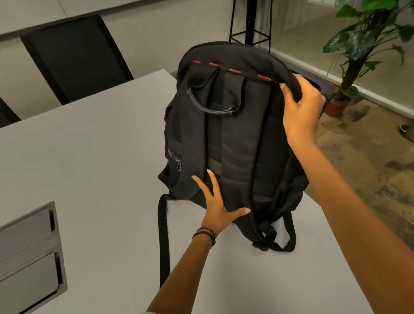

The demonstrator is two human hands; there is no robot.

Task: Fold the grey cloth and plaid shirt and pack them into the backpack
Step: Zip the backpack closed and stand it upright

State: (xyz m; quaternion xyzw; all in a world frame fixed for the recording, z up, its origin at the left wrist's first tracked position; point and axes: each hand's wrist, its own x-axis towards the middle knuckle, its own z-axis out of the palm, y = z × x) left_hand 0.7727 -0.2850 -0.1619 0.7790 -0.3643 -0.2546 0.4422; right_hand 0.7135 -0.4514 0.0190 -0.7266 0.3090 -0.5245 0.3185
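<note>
The right hand [301, 113] grips the backpack [227, 137] top; the left hand [219, 208] presses flat, fingers spread. Near the table [67, 164] edge, the backpack could topple off.

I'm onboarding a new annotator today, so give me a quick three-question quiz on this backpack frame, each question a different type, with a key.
1. True or false: the backpack stands on the grey table with its strap side facing the camera.
2. Multiple choice: the right hand is
A. flat on the table
B. gripping the backpack's top edge
C. holding a plaid shirt
3. Fill in: the left hand rests open against the backpack's lower ____ side panel.

Key:
1. True
2. B
3. Back. The grey cloth and plaid shirt are not in view.
</note>
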